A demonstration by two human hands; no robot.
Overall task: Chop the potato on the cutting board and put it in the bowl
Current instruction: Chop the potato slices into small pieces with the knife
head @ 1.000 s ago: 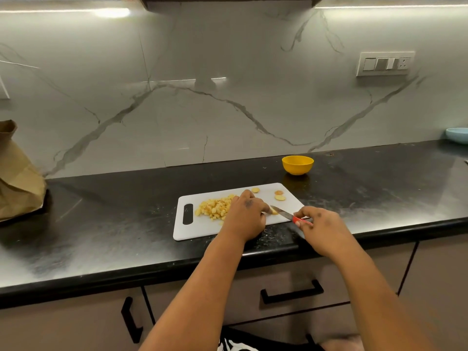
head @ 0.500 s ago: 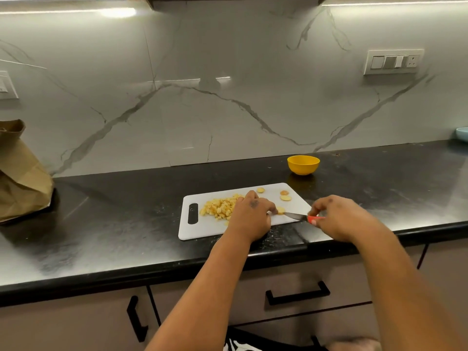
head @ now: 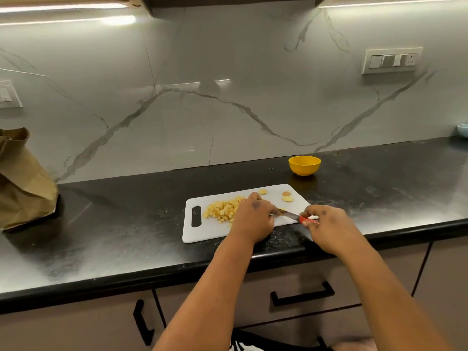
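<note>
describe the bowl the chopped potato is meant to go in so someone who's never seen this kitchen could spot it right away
On the black countertop, look just past the far right corner of the white cutting board, toward the marble wall. The yellow bowl stands there alone, the only bright yellow dish.

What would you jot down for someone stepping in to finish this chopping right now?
Right hand grips the red-handled knife, blade on the cutting board. Left hand is curled over the piece being cut, which is hidden under it.
Done: a pile of potato cubes on the board.
Left: three round slices at the far edge remain uncut; the yellow bowl behind the board appears empty.
</note>
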